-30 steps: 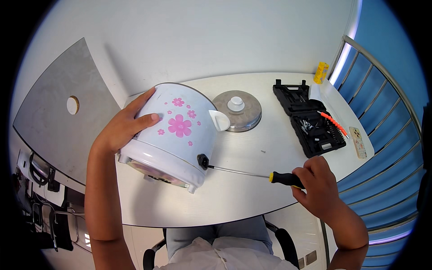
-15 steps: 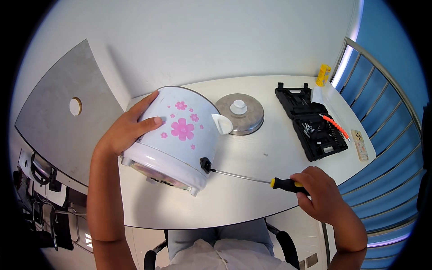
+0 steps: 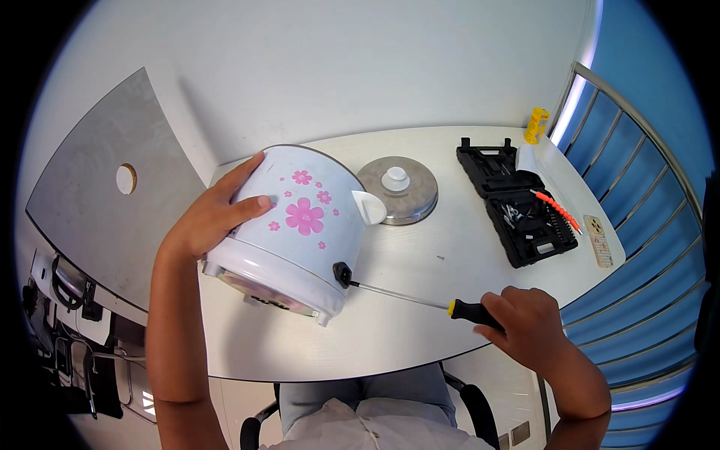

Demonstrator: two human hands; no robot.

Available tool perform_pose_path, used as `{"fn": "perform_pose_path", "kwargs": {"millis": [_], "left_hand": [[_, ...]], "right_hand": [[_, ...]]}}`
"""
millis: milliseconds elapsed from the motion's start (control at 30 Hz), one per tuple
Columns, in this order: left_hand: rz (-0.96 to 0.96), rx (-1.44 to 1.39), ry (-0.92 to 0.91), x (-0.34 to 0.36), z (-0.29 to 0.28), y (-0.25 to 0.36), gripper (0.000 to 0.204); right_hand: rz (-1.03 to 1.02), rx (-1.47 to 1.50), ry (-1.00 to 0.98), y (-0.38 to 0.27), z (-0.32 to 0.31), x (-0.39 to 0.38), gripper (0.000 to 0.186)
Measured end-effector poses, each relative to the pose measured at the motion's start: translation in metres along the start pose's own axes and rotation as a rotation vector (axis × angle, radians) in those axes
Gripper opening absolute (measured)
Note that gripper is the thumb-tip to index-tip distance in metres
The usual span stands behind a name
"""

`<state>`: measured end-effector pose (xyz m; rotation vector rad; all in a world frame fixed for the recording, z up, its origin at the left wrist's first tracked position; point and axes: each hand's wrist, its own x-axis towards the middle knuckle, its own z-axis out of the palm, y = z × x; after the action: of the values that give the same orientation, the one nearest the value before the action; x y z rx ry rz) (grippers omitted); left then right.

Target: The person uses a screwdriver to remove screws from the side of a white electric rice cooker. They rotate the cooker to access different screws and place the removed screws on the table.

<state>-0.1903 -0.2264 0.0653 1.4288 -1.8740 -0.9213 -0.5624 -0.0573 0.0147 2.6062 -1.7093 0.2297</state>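
A white rice cooker (image 3: 289, 232) with pink flowers is tipped over on the table, its feet turned toward me. My left hand (image 3: 214, 210) grips it from the left, thumb across its side. The black power socket (image 3: 342, 274) sits low on its right side. In my right hand (image 3: 521, 322) is a screwdriver (image 3: 469, 310) with a black and yellow handle, its fingers closed around the handle's end. The long shaft points left and its tip meets the socket; the exact contact is too small to make out.
Behind the cooker lies a round metal lid (image 3: 409, 196) with a white knob. Farther right are an open black tool case (image 3: 517, 202), an orange flexible shaft (image 3: 556, 210), a yellow container (image 3: 537, 126) and a remote control (image 3: 598, 241). A metal railing (image 3: 637, 161) runs beside the table (image 3: 405, 337).
My right hand has shifted slightly and turned about the screwdriver handle, its knuckles now lower. The screwdriver tip stays at the socket. The cooker and my left hand hold still.
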Motion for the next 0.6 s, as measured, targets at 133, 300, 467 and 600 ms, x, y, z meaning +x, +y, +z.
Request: {"fn": "perform_pose_path", "kwargs": {"millis": [133, 300, 467, 600], "left_hand": [[0.003, 0.01, -0.002, 0.0004, -0.0009, -0.001, 0.091], [0.001, 0.009, -0.007, 0.0005, -0.0011, -0.0018, 0.091], [0.018, -0.01, -0.017, 0.0007, -0.001, -0.0016, 0.09], [0.019, -0.019, -0.026, 0.0003, -0.0014, -0.0008, 0.089]], "right_hand": [[-0.024, 0.09, 0.139, 0.0036, 0.0018, -0.0005, 0.04], [-0.038, 0.071, 0.237, 0.0046, -0.0007, 0.0003, 0.047], [-0.046, 0.008, 0.281, 0.0036, 0.0066, 0.0026, 0.048], [0.006, -0.002, 0.185, 0.004, 0.0093, 0.0005, 0.047]]}}
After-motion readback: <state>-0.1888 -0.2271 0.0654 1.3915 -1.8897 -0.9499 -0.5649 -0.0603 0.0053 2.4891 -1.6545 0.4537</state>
